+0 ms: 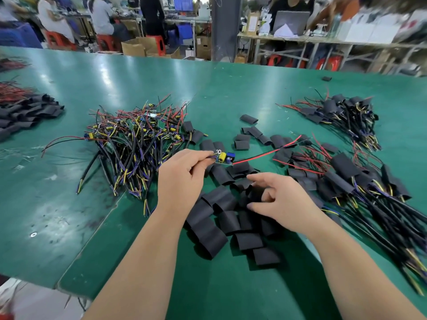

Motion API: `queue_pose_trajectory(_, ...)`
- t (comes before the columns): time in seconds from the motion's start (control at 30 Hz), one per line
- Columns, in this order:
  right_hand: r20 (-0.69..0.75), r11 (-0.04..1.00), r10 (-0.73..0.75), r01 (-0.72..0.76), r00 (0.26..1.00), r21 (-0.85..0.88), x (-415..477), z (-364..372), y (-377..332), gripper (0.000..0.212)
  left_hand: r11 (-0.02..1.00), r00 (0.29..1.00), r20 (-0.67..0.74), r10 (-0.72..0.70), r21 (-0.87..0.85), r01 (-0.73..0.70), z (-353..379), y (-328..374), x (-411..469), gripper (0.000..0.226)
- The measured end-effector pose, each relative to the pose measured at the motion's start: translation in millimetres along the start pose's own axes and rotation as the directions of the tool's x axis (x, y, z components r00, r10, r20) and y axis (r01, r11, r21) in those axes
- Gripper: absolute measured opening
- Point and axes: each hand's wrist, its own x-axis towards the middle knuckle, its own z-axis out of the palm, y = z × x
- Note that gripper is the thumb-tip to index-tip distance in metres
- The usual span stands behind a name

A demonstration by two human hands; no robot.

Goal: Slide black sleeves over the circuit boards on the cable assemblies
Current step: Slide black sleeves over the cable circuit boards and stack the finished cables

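Left hand (182, 174) pinches the board (225, 158) by its wires above the sleeves (215, 227); right hand (282, 204), loosely open, hovers over them, empty.

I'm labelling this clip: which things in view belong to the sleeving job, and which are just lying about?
Job: left hand, circuit board it holds, right hand, loose black sleeves, unsleeved cable pile, sleeved assemblies.
Lying about: cardboard boxes, red stools.

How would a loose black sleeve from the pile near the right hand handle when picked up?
The black sleeves lie flattened and creased, so probably soft and collapsing under a pinch. They look thin and hollow, likely very light. Lying flat, they seem unlikely to roll.
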Motion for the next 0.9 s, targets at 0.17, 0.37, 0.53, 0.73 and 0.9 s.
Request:
queue_pose_trajectory(0.17,-0.377,0.839,0.131,0.101,0.917,0.535,0.0,-19.8,4.2,0.033,1.0,1.0,0.004,0.023,-0.013,-0.023,-0.9,0.8,0.2,0.014)
queue_pose_trajectory(0.37,-0.324,0.053,0.501,0.346,0.802,0.937,2.3,-40.7,16.8,0.003,0.998,0.999,0.004,0.035,-0.052,-0.035,-0.1,2.8,-0.8,0.014)
queue_pose_trajectory(0.53,-0.263,-0.136,0.512,0.379,0.818,0.915,6.9,-43.8,5.8,0.012,0.997,0.999,0.011,0.035,-0.063,-0.034,0.2,4.6,-1.5,0.014)
queue_pose_trajectory(0.73,-0.236,-0.119,0.372,0.298,0.898,0.947,1.9,-43.8,-0.9,0.033,0.999,0.999,-0.03,0.035,-0.035,-0.036,-0.5,3.6,-1.7,0.014)
queue_pose_trajectory(0.9,-0.264,-0.131,0.262,0.305,0.928,0.943,-1.0,-39.9,-6.4,0.034,0.999,0.999,-0.018,0.034,-0.017,-0.034,0.0,1.8,-1.5,0.014)
